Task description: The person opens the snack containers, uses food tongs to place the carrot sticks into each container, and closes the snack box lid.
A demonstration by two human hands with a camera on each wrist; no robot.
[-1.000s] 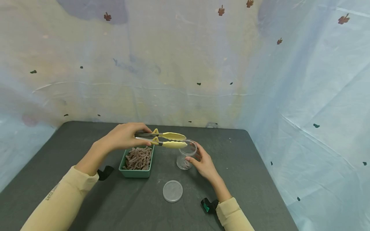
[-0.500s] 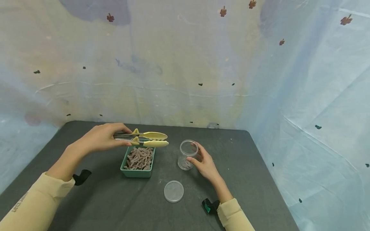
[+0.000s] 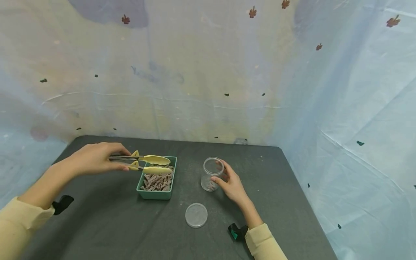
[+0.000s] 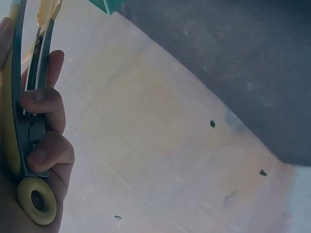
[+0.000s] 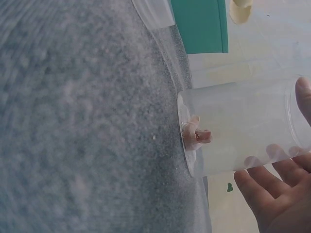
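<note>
My left hand [image 3: 102, 157] grips a pair of yellow-tipped metal tongs [image 3: 156, 169]. Their tips stand apart over a green tray [image 3: 154, 195] heaped with brownish strips [image 3: 157, 182]; nothing shows between them. In the left wrist view, fingers curl round the tongs' handle [image 4: 39, 111], which ends in a yellow ring. My right hand [image 3: 232, 186] holds a clear open jar [image 3: 208, 177] upright on the table, thumb on one side and fingers on the other. A few brownish pieces [image 5: 194, 133] lie at the jar's bottom in the right wrist view.
A round clear lid [image 3: 196, 215] lies flat on the dark table [image 3: 156, 231], in front of the jar and right of the tray. Behind the table hangs a pale plastic sheet [image 3: 195, 72], and another side of it rises at the right.
My left hand has moved left and a little down, carrying the tongs from above the jar's mouth to over the green tray. The right hand keeps its hold on the jar.
</note>
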